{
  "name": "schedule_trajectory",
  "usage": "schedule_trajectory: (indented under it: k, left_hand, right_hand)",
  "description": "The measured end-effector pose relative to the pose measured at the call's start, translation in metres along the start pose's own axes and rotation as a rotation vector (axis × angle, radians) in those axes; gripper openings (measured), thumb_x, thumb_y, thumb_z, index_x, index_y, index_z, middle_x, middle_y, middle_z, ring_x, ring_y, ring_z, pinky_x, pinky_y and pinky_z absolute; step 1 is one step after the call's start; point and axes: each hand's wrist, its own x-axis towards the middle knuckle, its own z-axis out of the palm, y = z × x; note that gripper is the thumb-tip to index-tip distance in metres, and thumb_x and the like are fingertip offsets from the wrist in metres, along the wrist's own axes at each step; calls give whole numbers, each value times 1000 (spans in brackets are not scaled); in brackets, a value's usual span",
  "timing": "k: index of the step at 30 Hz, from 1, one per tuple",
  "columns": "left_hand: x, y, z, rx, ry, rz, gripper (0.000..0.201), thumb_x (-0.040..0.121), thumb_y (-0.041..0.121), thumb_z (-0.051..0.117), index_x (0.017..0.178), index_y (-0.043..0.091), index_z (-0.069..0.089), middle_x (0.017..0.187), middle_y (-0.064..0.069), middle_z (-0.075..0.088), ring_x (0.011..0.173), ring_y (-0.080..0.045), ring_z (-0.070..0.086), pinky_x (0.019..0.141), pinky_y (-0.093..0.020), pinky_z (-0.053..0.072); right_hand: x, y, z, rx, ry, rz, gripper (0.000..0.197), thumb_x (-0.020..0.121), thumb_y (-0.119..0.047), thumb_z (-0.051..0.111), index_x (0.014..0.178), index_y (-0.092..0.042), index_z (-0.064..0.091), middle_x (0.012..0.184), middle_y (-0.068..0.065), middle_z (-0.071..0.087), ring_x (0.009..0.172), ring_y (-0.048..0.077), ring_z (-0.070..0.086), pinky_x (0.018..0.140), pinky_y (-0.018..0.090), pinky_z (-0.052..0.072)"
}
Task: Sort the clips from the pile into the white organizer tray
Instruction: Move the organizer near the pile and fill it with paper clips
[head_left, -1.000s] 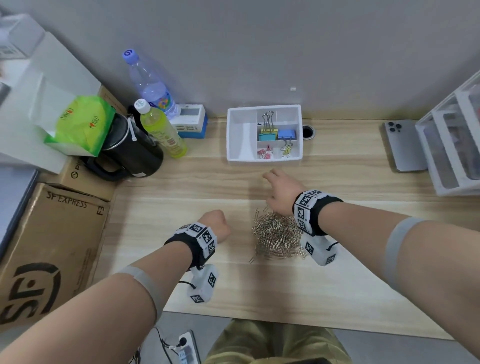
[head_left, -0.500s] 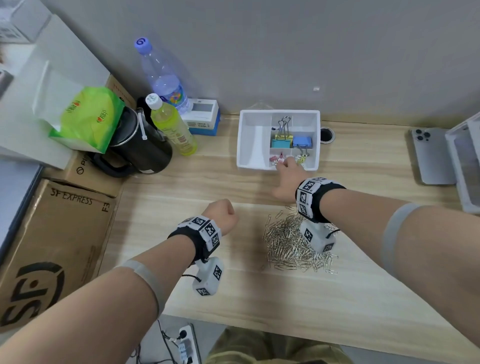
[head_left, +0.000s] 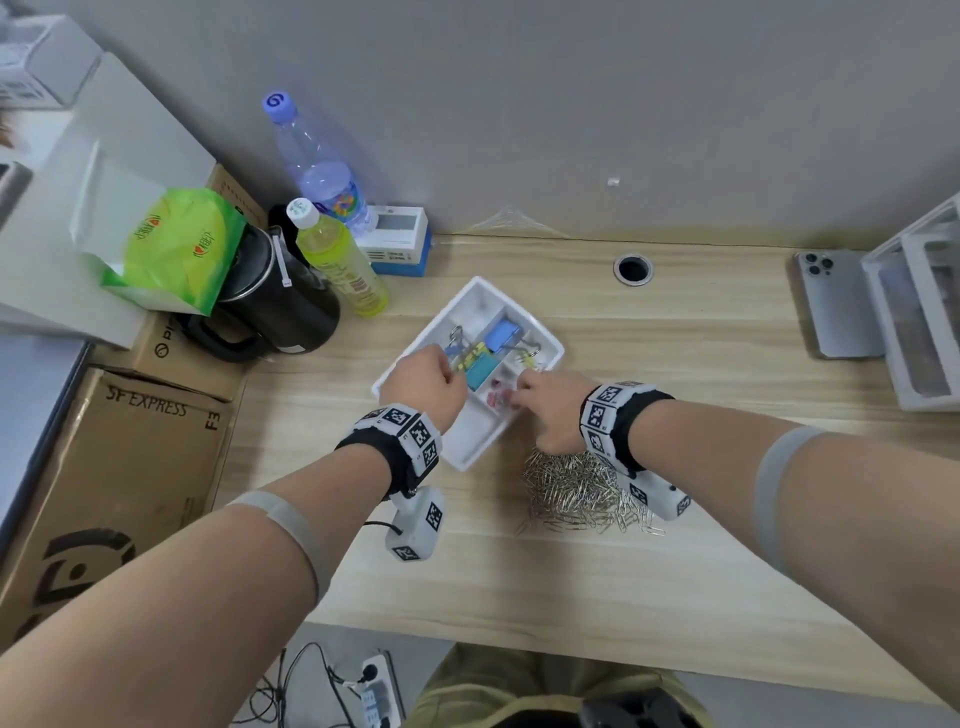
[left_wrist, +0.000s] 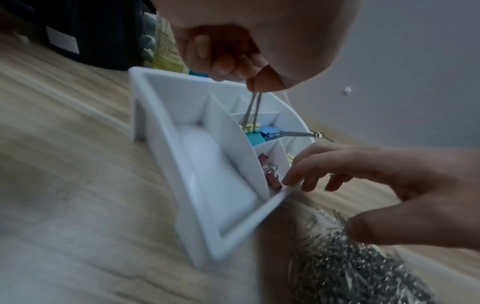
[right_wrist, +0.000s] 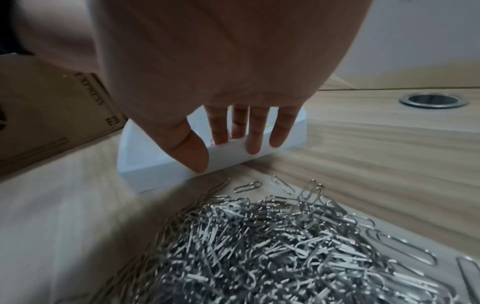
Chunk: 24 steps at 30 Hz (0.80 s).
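The white organizer tray (head_left: 475, 291) (left_wrist: 202, 185) (right_wrist: 161, 170) sits turned at an angle in mid-table. It holds teal (head_left: 480, 374), blue (head_left: 501, 332) and pink binder clips (left_wrist: 270, 174). My left hand (head_left: 452, 364) (left_wrist: 249, 82) pinches the wire handles of a yellow binder clip (left_wrist: 250, 126) standing in a middle compartment. My right hand (head_left: 524, 395) (left_wrist: 298, 181) (right_wrist: 233, 142) hooks its fingers over the tray's near rim, thumb outside the wall. The pile of silver paper clips (head_left: 576, 488) (right_wrist: 259, 246) lies just below my right wrist.
A black kettle (head_left: 275, 312), two bottles (head_left: 337, 260) and a small white-and-blue box (head_left: 397, 244) stand at the back left, beside cardboard boxes (head_left: 104, 467). A phone (head_left: 836, 306) and clear drawers (head_left: 919, 312) sit at the right. A cable hole (head_left: 632, 268) lies behind the tray.
The tray has come nearer and turned at an angle. My right hand took its rim. My left hand left the table and pinched a binder clip's handles.
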Motion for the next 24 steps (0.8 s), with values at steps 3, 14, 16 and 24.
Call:
schedule_trajectory:
  k: [3, 14, 16, 24]
  left_hand:
    - [-9, -6, -2, 96, 36, 2, 14, 84, 27, 51, 81, 14, 57, 73, -4, 62, 69, -28, 58, 59, -30, 45]
    - [-33, -37, -10, 178, 23, -205, 31, 83, 23, 47, 106, 3, 46, 109, -17, 54, 100, -35, 52, 80, -41, 46]
    - [-35, -39, -5, 140, -67, -306, 38, 82, 23, 49, 114, 3, 43, 116, -16, 52, 104, -35, 53, 84, -41, 48]
    - [-43, -37, 10, 85, -324, -411, 11, 87, 14, 49, 79, 7, 48, 84, -9, 59, 70, -24, 55, 68, -31, 48]
  right_hand:
    - [-5, -10, 6, -9, -44, -52, 63, 76, -16, 62, 138, -19, 49, 127, -1, 44, 102, 18, 52, 83, 32, 53]
    - [-21, -25, 16, -49, -130, -78, 61, 76, -15, 60, 136, -16, 52, 123, 1, 45, 102, 22, 53, 85, 42, 54]
    - [-24, -25, 18, -54, -142, -80, 60, 75, -14, 58, 135, -16, 53, 122, 0, 45, 102, 22, 53, 85, 43, 53]
    - [-35, -21, 28, -19, -137, -90, 64, 76, -11, 58, 139, -20, 51, 130, 2, 44, 110, 24, 53, 88, 39, 51]
